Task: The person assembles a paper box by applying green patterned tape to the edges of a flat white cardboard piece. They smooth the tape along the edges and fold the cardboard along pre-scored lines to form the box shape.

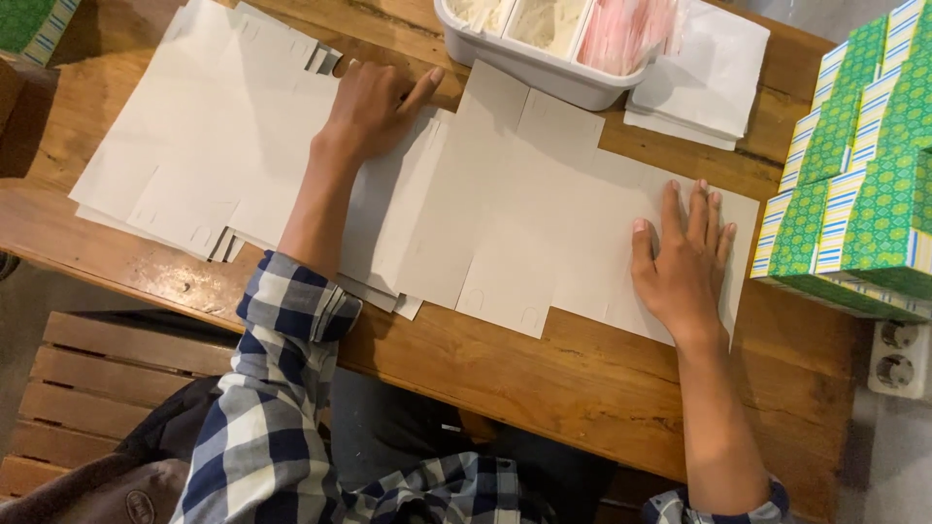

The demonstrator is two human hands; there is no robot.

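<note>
A flat white die-cut cardboard sheet (529,209) lies unfolded on the wooden table (544,388) in front of me. My right hand (682,260) rests palm down on its right part, fingers straight and close together. My left hand (374,109) lies flat on a stack of similar white cardboard sheets (204,136) at the left, fingers spread, thumb pointing toward the middle sheet. Neither hand grips anything. My left sleeve is blue and white plaid.
A white plastic tub (544,44) with compartments holding white and pink items stands at the back. White folded packets (704,78) lie beside it. Stacked green patterned boxes (859,175) fill the right edge. A wall socket (898,354) sits lower right. A wooden bench (97,388) is below left.
</note>
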